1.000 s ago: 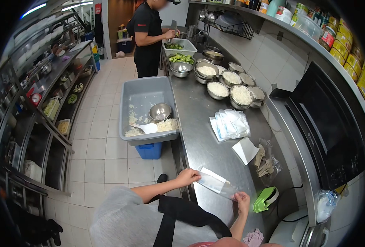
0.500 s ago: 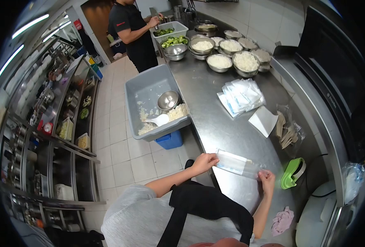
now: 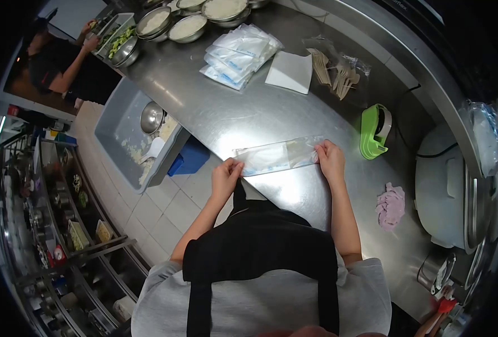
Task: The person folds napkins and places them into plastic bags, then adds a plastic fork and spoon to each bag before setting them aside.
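A long clear plastic sleeve with a folded white napkin inside stretches between my hands, just above the steel counter's front edge. My left hand pinches its left end, and my right hand grips the right end. Farther back lies a pile of similar filled plastic packets. Beside it are a stack of white napkins and a clear bag of wooden cutlery. A green tape dispenser stands to the right of my right hand.
Left of the counter, a grey tub holds rice, a metal bowl and a white scoop. Bowls of rice stand at the back. A pink cloth lies at right. A co-worker handles something by green vegetables.
My view has swung to the right, so the counter and tub appear turned. Both hands keep hold of the plastic sleeve, which now lies more level before my chest.
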